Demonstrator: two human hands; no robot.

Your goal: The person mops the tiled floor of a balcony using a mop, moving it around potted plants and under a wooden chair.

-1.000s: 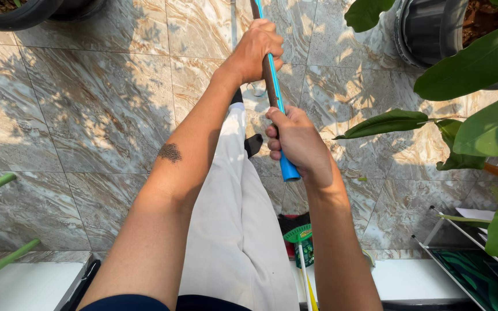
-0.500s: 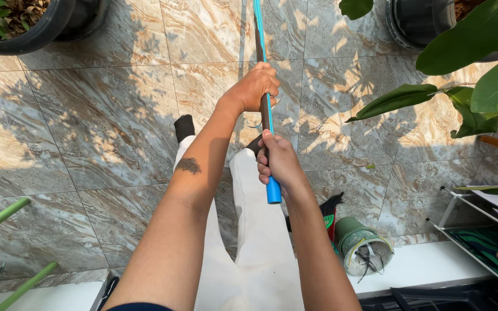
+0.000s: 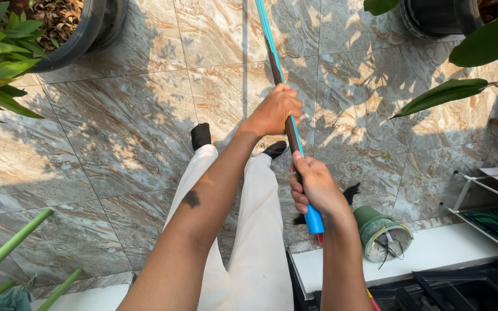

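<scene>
Pole axis: the pole [image 3: 278, 72] runs from the top edge down toward the person, slanting slightly right, blue capped end nearest the body.
Pole look: thin, dark with a bright blue stripe and blue end grip.
Left hand [image 3: 275, 109]: clenched round the pole higher up.
Right hand [image 3: 313, 187]: wrapped round it just above the blue end.
Around: marbled tile floor [image 3: 134, 115]; dark pots [image 3: 90, 29] at both upper corners; green can [image 3: 380, 230] on a white ledge; rack [image 3: 491, 201] at right.

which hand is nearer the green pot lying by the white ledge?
Right. The right hand holds the blue end of the long handle, just left of and above the green pot. The left hand grips the handle higher up, farther from the pot.
</scene>
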